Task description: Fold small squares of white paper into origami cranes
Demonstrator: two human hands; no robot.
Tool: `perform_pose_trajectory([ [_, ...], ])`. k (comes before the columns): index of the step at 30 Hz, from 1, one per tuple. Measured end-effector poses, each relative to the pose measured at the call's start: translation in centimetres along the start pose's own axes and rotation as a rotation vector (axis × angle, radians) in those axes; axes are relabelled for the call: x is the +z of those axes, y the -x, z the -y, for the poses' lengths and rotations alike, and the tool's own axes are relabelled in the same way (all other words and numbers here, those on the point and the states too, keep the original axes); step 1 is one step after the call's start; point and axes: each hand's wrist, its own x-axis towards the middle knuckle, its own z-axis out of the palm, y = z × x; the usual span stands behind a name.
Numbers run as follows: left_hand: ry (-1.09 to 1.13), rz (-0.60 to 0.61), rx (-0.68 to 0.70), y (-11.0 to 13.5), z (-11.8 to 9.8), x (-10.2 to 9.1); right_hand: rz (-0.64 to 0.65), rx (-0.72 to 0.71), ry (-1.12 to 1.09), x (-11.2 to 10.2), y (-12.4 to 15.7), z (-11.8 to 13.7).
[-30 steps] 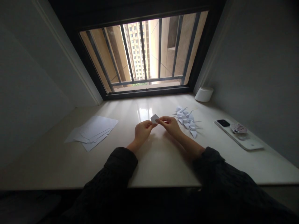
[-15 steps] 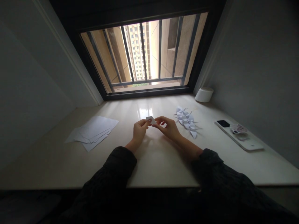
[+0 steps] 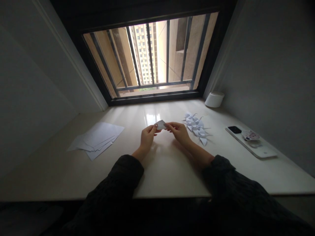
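A small folded piece of white paper is pinched in the air between my left hand and my right hand. The fingertips of both hands hold its lower edges, and its upper part shows between them. To the right of my right hand, and apart from it, lies a loose pile of white origami cranes. Both my forearms rest toward the front of the pale glossy table, in dark knitted sleeves.
Loose white paper sheets lie fanned out on the left. A white phone with a round grip lies at the right, next to a white cylindrical container. A barred window stands behind the table, between walls.
The folded paper has turned slightly between my fingertips and sits a little higher than half a second ago. My hands have shifted only slightly.
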Motion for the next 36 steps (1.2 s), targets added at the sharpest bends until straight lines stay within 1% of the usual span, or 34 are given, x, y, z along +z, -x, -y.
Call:
perform_pose_trajectory([
  [4, -0.069, 0.005, 0.087, 0.3, -0.2, 0.1, 0.014, 0.045, -0.068, 0.0, 0.0, 0.0],
  [7, -0.102, -0.023, 0.109, 0.4, -0.3, 0.1, 0.044, 0.060, -0.088, 0.1, 0.0, 0.2],
  [11, -0.067, -0.055, 0.074, 0.2, -0.3, -0.1, 0.089, 0.069, -0.124, 0.2, 0.1, 0.3],
  [16, -0.022, -0.100, 0.028, -0.1, -0.4, -0.3, 0.176, 0.023, -0.119, 0.2, 0.1, 0.0],
  [17, -0.021, -0.107, 0.025, -0.1, -0.4, -0.3, 0.174, 0.002, -0.099, 0.1, 0.1, 0.0],
  [19, -0.021, -0.118, 0.021, -0.1, -0.5, -0.3, 0.130, -0.081, -0.020, 0.0, 0.2, 0.2],
  [21, -0.025, -0.129, 0.013, -0.1, -0.6, -0.3, 0.053, -0.227, 0.116, -0.2, 0.3, 0.6],
  [24, -0.025, -0.133, 0.004, 0.0, -0.8, -0.2, 0.037, -0.456, 0.373, -0.5, 0.6, 1.0],
  [25, -0.024, -0.128, 0.003, 0.0, -0.8, -0.2, 0.026, -0.504, 0.445, -0.6, 0.6, 1.0],
  [27, -0.019, -0.103, 0.000, 0.1, -0.7, -0.1, 0.009, -0.548, 0.540, -0.6, 0.7, 0.9],
  [29, -0.017, -0.068, -0.009, 0.1, -0.6, 0.0, -0.006, -0.535, 0.547, -0.5, 0.6, 0.8],
  [31, -0.018, -0.037, -0.006, 0.1, -0.6, 0.0, -0.012, -0.472, 0.455, -0.4, 0.6, 0.6],
  [36, -0.006, 0.024, 0.088, 0.1, -0.6, -0.1, 0.016, -0.178, 0.093, 0.2, 0.4, 0.4],
])
